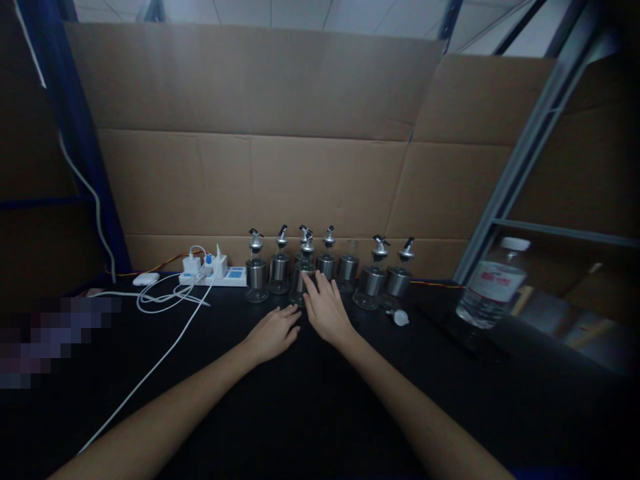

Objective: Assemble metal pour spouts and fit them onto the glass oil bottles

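Several glass bottles with steel sleeves stand upright in a group at the back of the black table, most topped with metal pourers. My right hand [325, 310], fingers spread, is at the front middle bottle [301, 277] and partly covers it. Low beside the base of that bottle, my left hand [273, 332] rests with its fingers apart. One bottle [347, 272] has no pourer on top. A loose pourer [400, 317] lies on the table in front of the rightmost bottle [399, 281]. Neither hand has anything in its grasp.
At the left, a white power strip [235, 275] holds plugs, with white cables [173, 347] trailing toward the front. A large water bottle [493, 287] stands at the right. Behind the table [300, 413] rises a cardboard wall [255, 180] between metal posts.
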The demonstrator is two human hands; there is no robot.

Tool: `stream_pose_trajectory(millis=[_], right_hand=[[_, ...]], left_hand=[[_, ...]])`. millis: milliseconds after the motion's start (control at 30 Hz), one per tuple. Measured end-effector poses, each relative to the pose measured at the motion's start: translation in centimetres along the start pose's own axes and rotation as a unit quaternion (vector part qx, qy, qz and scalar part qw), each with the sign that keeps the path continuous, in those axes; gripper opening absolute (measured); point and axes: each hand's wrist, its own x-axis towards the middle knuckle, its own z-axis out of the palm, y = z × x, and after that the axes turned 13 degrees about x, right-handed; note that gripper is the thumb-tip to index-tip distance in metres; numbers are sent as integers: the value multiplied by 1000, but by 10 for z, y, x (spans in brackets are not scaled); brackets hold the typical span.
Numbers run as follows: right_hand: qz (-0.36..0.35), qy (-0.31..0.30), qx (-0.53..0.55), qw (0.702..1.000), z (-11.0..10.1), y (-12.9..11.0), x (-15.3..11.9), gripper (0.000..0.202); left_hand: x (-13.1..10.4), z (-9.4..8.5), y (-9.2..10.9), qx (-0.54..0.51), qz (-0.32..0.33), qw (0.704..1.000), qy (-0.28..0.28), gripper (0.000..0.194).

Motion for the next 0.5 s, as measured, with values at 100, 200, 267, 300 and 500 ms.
stream_pose_trajectory(millis=[100, 200, 267, 300, 500], right_hand=[[14, 62, 57, 996, -11, 10, 16, 38], [63, 116, 70, 989, -20, 31, 37, 39], [126, 115, 54, 984, -25, 47, 51, 44], [161, 101, 48, 981, -26, 55, 58, 46], [305, -12, 41, 951, -25, 85, 84, 57]], left_hand=[[1, 0, -1, 5, 4, 1000, -8, 37], [1, 0, -1, 6, 9, 1000, -14, 36], [1, -1, -1, 9, 9, 1000, -17, 37], [1, -2, -1, 10, 9, 1000, -19, 37], [1, -2, 0, 11, 10, 1000, -14, 36]])
